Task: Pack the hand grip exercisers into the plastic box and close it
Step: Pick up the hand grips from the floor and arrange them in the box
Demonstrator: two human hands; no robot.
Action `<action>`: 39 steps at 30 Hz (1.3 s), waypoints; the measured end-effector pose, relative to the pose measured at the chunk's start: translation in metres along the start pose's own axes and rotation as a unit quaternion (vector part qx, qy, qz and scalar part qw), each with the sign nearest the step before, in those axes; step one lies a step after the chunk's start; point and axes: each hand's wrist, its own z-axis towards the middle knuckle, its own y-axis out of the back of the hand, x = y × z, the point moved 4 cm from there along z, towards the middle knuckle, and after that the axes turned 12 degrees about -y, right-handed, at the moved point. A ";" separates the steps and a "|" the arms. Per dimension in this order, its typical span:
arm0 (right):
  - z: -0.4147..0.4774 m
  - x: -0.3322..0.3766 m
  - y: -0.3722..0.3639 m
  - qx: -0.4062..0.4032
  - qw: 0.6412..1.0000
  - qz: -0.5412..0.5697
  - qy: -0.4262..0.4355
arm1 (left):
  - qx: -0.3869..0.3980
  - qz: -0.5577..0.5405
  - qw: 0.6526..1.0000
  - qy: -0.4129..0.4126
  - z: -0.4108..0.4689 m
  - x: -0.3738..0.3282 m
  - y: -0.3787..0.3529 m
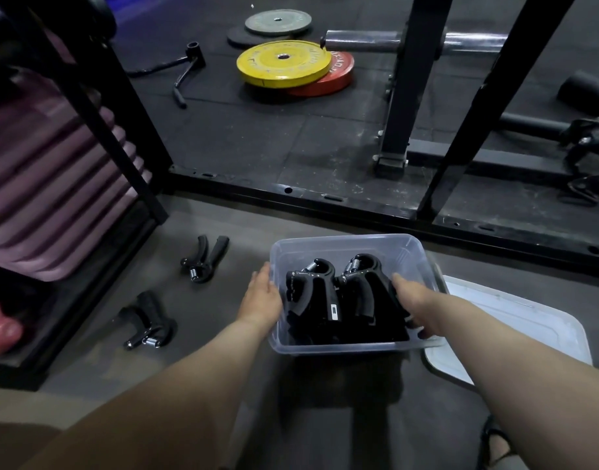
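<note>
Left hand (262, 296) is pressing flat against the outer left wall of the plastic box (345, 347), steadying it. Right hand (410, 300) is reaching inside onto the packed exercisers (328, 293); its grip cannot be determined. Nest these tightly: two loose exercisers (204, 259) are waiting on the floor (223, 334), lid (515, 320) lying alongside.

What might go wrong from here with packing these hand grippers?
The two black spring hand grip exercisers on the floor left of the clear plastic box could get left out. The black exercisers piled inside seem to reach near the rim, so the translucent plastic lid might not seat.
</note>
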 end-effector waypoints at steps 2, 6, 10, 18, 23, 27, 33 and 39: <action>-0.002 0.001 -0.001 -0.001 1.000 0.001 -0.002 | 0.005 0.003 1.000 0.003 -0.001 -0.001 0.000; 0.003 0.002 0.001 -0.017 1.000 -0.019 0.004 | 0.017 -0.003 1.000 0.006 -0.002 -0.004 0.002; 0.007 0.000 0.003 0.010 1.000 -0.019 0.005 | 0.025 -0.008 1.000 0.008 -0.005 -0.006 0.004; 0.007 -0.004 0.003 0.045 0.995 0.077 -0.048 | 0.045 -0.022 0.999 0.012 -0.010 -0.008 0.006; 0.007 0.004 0.000 0.013 0.996 0.087 -0.007 | 0.057 -0.014 0.998 0.000 -0.011 -0.008 0.008; -0.004 0.027 0.011 -0.126 0.982 0.101 0.100 | 0.057 0.015 0.998 -0.012 -0.015 -0.005 0.007; -0.039 0.067 -0.004 -0.276 0.922 -0.057 0.265 | 0.055 0.071 0.994 -0.064 -0.020 -0.007 0.010; -0.057 0.100 -0.074 -0.255 0.869 -0.127 0.405 | 0.080 0.106 0.989 -0.071 -0.019 0.009 0.018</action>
